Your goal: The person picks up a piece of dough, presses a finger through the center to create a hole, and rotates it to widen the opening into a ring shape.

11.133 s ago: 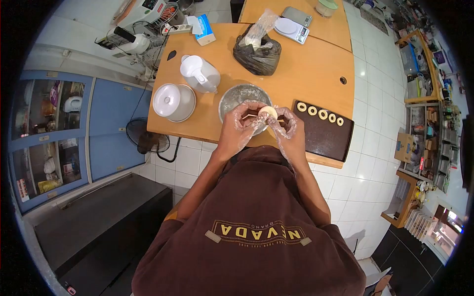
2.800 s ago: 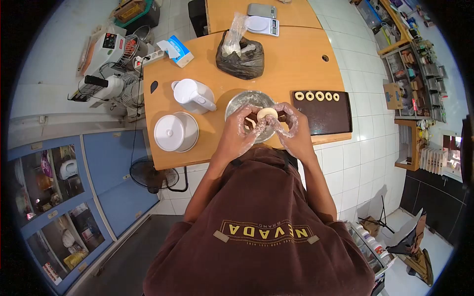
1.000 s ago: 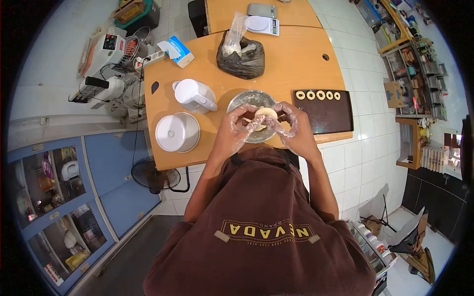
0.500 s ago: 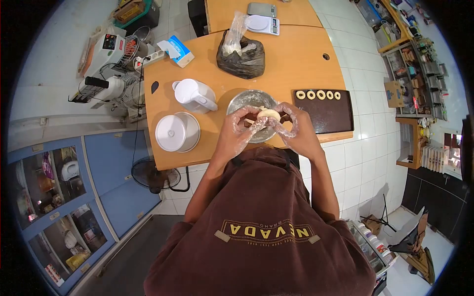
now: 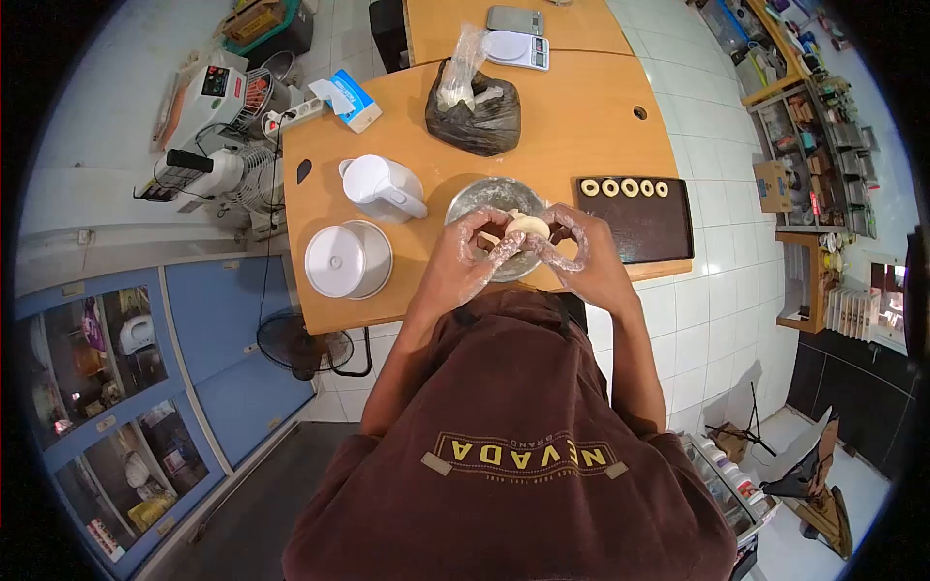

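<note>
Between my fingertips is a pale piece of dough, held above a metal bowl dusted with flour. My left hand pinches it from the left, and my right hand grips its right side. Both hands are coated with flour and dough bits. The thumbs press on the near side of the dough; its lower part is hidden behind them. To the right lies a dark baking tray with a row of several dough rings along its far edge.
A white pitcher and a white lidded tub stand left of the bowl. Farther back are a black plastic bag, a tissue pack and a white kitchen scale. A fan stands below the table's left edge.
Both hands stay over the bowl with the dough between them. The fingers and dough have shifted only slightly.
</note>
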A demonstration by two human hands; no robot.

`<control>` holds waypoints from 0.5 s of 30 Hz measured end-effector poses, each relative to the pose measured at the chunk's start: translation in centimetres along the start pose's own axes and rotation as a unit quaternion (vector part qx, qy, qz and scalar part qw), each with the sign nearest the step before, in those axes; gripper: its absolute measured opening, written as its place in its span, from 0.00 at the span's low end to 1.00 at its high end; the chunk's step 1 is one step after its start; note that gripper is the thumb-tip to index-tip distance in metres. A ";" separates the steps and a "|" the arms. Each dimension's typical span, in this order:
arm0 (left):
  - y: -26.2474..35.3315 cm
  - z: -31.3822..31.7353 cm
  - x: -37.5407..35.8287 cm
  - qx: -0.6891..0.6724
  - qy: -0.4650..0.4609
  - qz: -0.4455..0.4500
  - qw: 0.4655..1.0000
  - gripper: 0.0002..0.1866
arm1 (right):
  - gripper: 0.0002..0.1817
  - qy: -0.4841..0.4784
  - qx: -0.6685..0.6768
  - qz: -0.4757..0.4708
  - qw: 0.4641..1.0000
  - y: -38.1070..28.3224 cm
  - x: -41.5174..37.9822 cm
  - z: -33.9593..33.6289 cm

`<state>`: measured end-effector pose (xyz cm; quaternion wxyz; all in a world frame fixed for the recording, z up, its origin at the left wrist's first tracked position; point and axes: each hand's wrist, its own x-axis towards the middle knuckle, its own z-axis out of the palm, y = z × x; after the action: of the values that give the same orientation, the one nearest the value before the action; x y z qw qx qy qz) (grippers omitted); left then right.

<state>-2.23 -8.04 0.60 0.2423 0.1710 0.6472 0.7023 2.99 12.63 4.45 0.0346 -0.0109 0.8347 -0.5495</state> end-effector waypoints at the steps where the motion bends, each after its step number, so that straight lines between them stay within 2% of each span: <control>1: 0.4 0.0 0.0 0.005 -0.002 -0.004 1.000 0.15 | 0.09 0.001 -0.001 0.000 1.000 -0.1 0.0 -0.1; 6: -0.8 0.3 0.1 -0.065 0.018 -0.028 0.997 0.15 | 0.09 0.018 0.029 0.000 0.999 0.5 0.0 0.3; 8: -0.6 0.7 0.0 -0.085 0.031 -0.051 0.995 0.15 | 0.12 0.044 0.058 0.006 0.997 0.8 -0.1 0.7; 11: 0.8 0.7 0.0 -0.061 0.014 -0.086 0.994 0.18 | 0.13 0.062 0.092 0.000 0.994 1.6 -0.1 1.0; 14: -1.2 -0.5 0.1 -0.088 -0.045 -0.052 0.994 0.17 | 0.13 0.049 0.118 0.010 0.992 1.9 -0.3 0.9; 15: -1.1 -0.6 0.0 -0.116 -0.035 -0.061 0.991 0.16 | 0.13 0.042 0.127 0.017 0.991 1.9 -0.3 0.9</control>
<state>-2.45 -8.47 -0.56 0.3255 0.1263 0.5619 0.7499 3.37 12.61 2.37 0.0099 0.0308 0.7590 -0.6503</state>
